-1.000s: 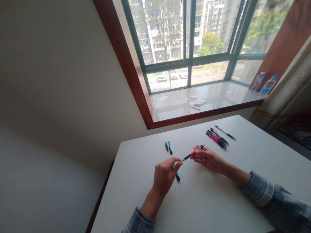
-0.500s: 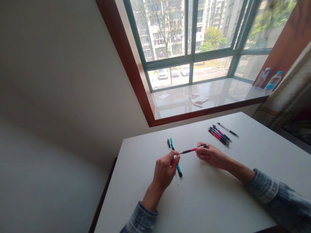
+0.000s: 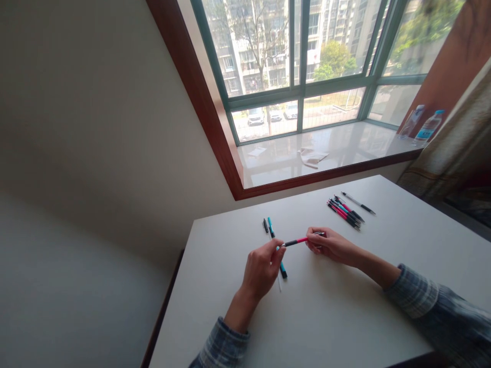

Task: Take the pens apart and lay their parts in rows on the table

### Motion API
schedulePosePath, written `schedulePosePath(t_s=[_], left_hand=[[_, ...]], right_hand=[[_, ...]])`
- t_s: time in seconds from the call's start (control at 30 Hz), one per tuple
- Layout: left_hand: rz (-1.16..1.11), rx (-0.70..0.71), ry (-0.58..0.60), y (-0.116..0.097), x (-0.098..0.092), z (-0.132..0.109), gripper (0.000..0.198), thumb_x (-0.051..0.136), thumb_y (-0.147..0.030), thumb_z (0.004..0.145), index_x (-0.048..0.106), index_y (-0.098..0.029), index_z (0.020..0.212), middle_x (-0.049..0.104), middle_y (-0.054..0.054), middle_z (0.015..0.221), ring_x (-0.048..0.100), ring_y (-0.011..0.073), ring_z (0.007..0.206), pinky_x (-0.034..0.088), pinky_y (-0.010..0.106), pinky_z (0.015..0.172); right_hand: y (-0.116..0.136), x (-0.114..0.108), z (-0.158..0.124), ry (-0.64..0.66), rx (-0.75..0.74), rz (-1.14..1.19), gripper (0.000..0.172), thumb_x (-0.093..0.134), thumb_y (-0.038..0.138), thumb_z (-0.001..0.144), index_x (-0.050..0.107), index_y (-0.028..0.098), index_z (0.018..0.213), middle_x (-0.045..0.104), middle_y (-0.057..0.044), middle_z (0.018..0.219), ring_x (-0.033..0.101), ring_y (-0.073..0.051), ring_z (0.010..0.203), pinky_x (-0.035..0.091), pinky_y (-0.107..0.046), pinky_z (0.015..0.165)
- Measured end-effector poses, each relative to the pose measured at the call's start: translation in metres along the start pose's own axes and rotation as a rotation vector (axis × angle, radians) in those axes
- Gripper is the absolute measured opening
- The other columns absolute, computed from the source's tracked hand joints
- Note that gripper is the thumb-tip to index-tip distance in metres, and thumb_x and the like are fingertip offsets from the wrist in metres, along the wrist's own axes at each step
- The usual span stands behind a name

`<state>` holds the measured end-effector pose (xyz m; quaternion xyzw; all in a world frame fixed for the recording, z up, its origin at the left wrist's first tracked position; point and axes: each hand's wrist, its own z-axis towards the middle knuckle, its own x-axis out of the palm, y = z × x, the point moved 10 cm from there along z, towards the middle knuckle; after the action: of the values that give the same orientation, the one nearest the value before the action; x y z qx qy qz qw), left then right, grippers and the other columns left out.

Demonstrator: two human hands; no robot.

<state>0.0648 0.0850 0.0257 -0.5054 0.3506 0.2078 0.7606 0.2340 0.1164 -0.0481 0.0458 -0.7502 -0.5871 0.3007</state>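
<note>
A red and black pen point(image 3: 296, 242) is stretched between my two hands above the white table point(image 3: 337, 312). My left hand point(image 3: 263, 263) pinches its tip end between thumb and fingers. My right hand point(image 3: 326, 244) is closed around the red barrel near the clicker end. Partly behind my left hand lie a teal pen barrel with a black end point(image 3: 283, 271) and a thin white refill point(image 3: 280, 285). Just beyond are a teal pen piece point(image 3: 270, 226) and a short black cap-like piece point(image 3: 265, 225).
Several red, teal and black pens point(image 3: 345, 213) lie bunched at the back right, with a clear and black pen point(image 3: 358, 203) beside them. Past the table is a window sill point(image 3: 272, 171) bearing a crumpled cloth or paper point(image 3: 312, 157) and two plastic bottles point(image 3: 427, 128).
My right hand has shifted slightly left and down with the pen, closer to my left hand. More of the barrel is inside its grip. The left hand stays nearly still.
</note>
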Motion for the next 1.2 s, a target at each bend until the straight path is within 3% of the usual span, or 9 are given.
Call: schedulePosePath(t_s=[0.2, 0.53, 0.7, 0.83, 0.93, 1.03, 1.2], left_hand=[[-0.005, 0.005, 0.013, -0.003, -0.002, -0.001, 0.032, 0.043, -0.041, 0.105, 0.061, -0.022, 0.087, 0.05, -0.003, 0.062, 0.044, 0.0135, 0.056, 0.033, 0.023, 0.058], [-0.016, 0.003, 0.023, -0.004, -0.001, 0.0, 0.039, 0.038, -0.04, 0.106, 0.043, -0.022, 0.072, 0.045, -0.003, 0.063, 0.041, 0.0133, 0.058, 0.031, 0.024, 0.059], [-0.056, 0.006, -0.023, -0.002, -0.004, 0.0, 0.043, 0.035, -0.038, 0.106, 0.038, -0.021, 0.066, 0.041, -0.003, 0.059, 0.038, 0.0128, 0.057, 0.03, 0.024, 0.057], [-0.065, 0.031, -0.004, -0.004, -0.001, 0.001, 0.045, 0.037, -0.04, 0.106, 0.037, -0.021, 0.064, 0.04, -0.003, 0.059, 0.038, 0.0121, 0.056, 0.029, 0.024, 0.057], [-0.068, 0.058, 0.023, -0.007, 0.003, 0.001, 0.046, 0.038, -0.04, 0.106, 0.036, -0.02, 0.065, 0.04, -0.004, 0.059, 0.037, 0.0118, 0.055, 0.028, 0.025, 0.058], [-0.085, 0.067, 0.021, -0.008, 0.004, 0.0, 0.046, 0.037, -0.039, 0.107, 0.035, -0.02, 0.064, 0.04, -0.004, 0.059, 0.037, 0.0116, 0.055, 0.028, 0.025, 0.057], [-0.142, 0.051, 0.004, -0.005, 0.003, 0.001, 0.048, 0.039, -0.04, 0.106, 0.035, -0.02, 0.063, 0.037, -0.004, 0.057, 0.036, 0.011, 0.054, 0.027, 0.025, 0.056]], right_hand=[[-0.006, -0.013, 0.002, -0.072, -0.004, 0.032, 0.034, 0.082, 0.048, 0.084, 0.064, 0.019, 0.084, 0.054, 0.002, 0.07, 0.04, -0.011, 0.06, 0.03, -0.025, 0.055], [0.018, -0.016, -0.001, -0.111, -0.21, -0.248, 0.032, 0.084, 0.046, 0.081, 0.066, 0.021, 0.09, 0.063, 0.001, 0.08, 0.05, -0.014, 0.071, 0.037, -0.028, 0.065], [0.019, -0.004, -0.004, -0.042, -0.184, -0.361, 0.034, 0.081, 0.048, 0.083, 0.07, 0.022, 0.102, 0.067, -0.001, 0.086, 0.057, -0.017, 0.078, 0.04, -0.028, 0.069], [0.011, 0.01, -0.006, 0.071, -0.087, -0.458, 0.046, 0.06, 0.058, 0.097, 0.07, 0.019, 0.119, 0.066, -0.002, 0.074, 0.05, -0.014, 0.064, 0.034, -0.027, 0.061], [0.007, 0.019, -0.008, 0.155, -0.051, -0.5, 0.054, 0.048, 0.061, 0.102, 0.074, 0.013, 0.106, 0.059, 0.0, 0.063, 0.043, -0.011, 0.057, 0.032, -0.026, 0.058], [0.01, 0.025, -0.009, 0.201, -0.07, -0.535, 0.051, 0.054, 0.058, 0.1, 0.071, 0.012, 0.089, 0.057, 0.0, 0.065, 0.043, -0.011, 0.059, 0.032, -0.026, 0.059], [0.015, 0.026, -0.01, 0.18, -0.099, -0.474, 0.037, 0.069, 0.051, 0.094, 0.065, 0.014, 0.089, 0.06, -0.001, 0.077, 0.048, -0.012, 0.069, 0.036, -0.025, 0.063]])
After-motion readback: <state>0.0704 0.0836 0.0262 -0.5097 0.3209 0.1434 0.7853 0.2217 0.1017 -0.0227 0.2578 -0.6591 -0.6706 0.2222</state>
